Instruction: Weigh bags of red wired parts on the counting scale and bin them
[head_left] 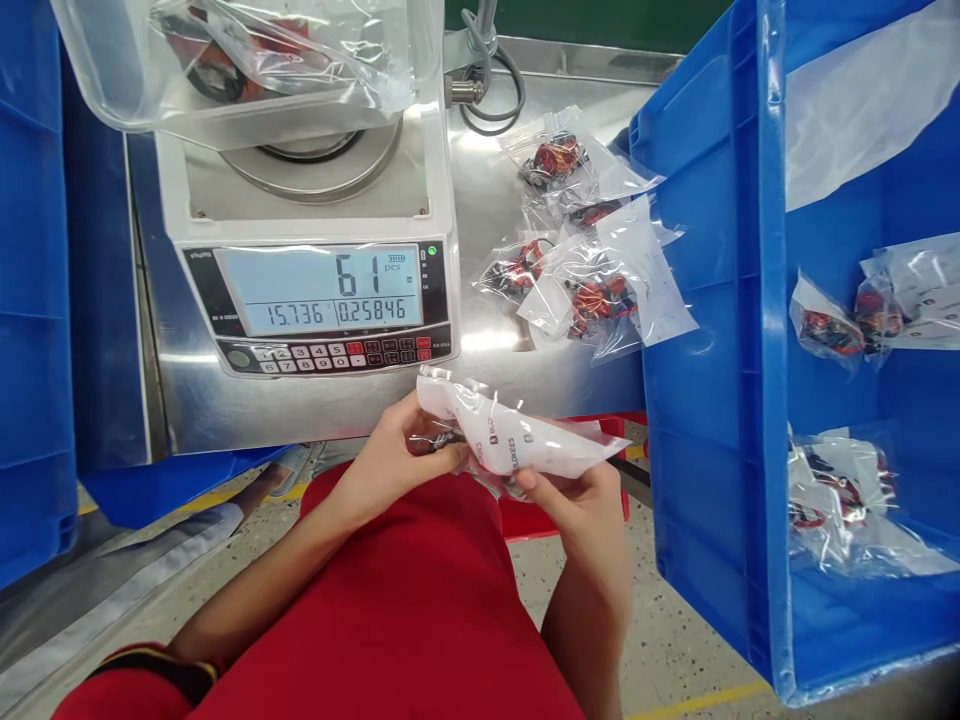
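My left hand (pixel 395 460) and my right hand (pixel 576 508) both pinch a white printed plastic bag (pixel 510 432) in front of my red-clad lap. Something dark and metallic shows through its clear part near my left fingers, but it is partly hidden. Beyond the hands stands a white digital counting scale (pixel 319 300), its display reading 61 pcs. A clear plastic tub (pixel 225 70) holding bagged parts rests on its pan. Several sealed bags of red and black parts (pixel 577 270) lie on the steel table to the right of the scale.
A blue plastic crate (pixel 720 330) at the right holds more bagged parts, and another blue crate (pixel 34 300) stands at the left. The steel table's (pixel 502 345) front edge lies just beyond my hands. A red seat (pixel 525 520) and speckled floor show below.
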